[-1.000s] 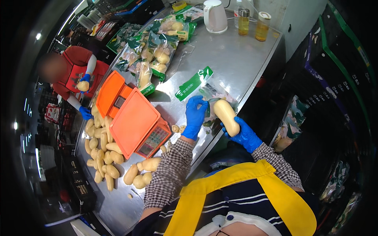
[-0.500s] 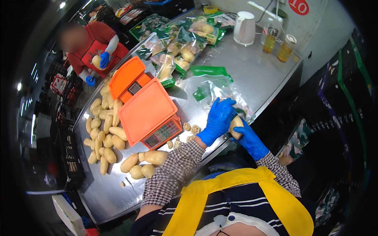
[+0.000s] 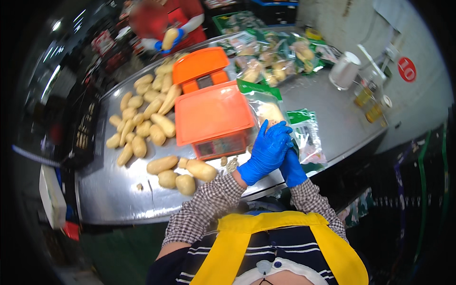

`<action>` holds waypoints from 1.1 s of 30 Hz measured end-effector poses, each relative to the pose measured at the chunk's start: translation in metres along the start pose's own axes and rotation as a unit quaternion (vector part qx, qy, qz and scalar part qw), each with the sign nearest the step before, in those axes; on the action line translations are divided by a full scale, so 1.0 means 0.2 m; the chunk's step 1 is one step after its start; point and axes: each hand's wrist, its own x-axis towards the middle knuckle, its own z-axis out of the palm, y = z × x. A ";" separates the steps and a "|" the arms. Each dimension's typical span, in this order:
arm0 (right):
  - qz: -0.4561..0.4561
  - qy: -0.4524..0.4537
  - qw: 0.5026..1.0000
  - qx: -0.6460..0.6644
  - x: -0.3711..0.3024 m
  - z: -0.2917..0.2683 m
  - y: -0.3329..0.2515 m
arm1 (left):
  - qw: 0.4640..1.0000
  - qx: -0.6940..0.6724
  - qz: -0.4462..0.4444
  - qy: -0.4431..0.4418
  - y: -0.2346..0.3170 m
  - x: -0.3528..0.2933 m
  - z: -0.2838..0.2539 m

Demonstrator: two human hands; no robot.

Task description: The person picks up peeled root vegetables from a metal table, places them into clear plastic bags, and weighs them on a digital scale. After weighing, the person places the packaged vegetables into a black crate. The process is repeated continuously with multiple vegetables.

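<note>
A clear plastic bag with a green end [image 3: 259, 89] lies beside the scale, and a pale lotus root [image 3: 270, 112] shows inside it. My blue-gloved left hand [image 3: 267, 149] is closed over the bag's near end, by the root. Tucked against it is my right hand [image 3: 292, 167], also gloved in blue; its fingers are mostly hidden behind the left hand and the bag. Just right of my hands lies another flat bag [image 3: 308, 135] with green and clear parts. Small cut lotus root pieces [image 3: 232, 165] sit left of my left hand.
An orange-topped scale [image 3: 213, 114] stands left of the bag, with a second orange scale [image 3: 200, 64] behind. Several lotus roots [image 3: 142, 114] are piled at left. Filled bags [image 3: 273, 59], a white kettle [image 3: 345, 70] and bottles [image 3: 375, 111] stand farther back. A co-worker [image 3: 183, 21] holds a root.
The lotus root, held bare between my hands before, is now inside the bag. My hands have come together at its near end, and the view has turned.
</note>
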 end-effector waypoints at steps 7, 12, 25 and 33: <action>-0.026 -0.138 0.952 -0.271 0.22 0.25 0.33 | 0.971 0.006 -0.177 0.158 -0.10 -0.29 -0.40; -0.165 -0.198 0.815 -0.520 0.43 0.31 0.50 | 0.789 -0.151 -0.529 0.274 -0.29 -0.57 -0.35; -0.295 -0.204 0.518 -0.776 0.76 0.27 0.47 | 0.711 -0.463 -0.520 0.098 -0.38 -0.53 -0.38; -0.332 -0.190 0.457 -0.803 0.89 0.27 0.54 | 0.738 -0.434 -0.498 0.136 -0.40 -0.63 -0.31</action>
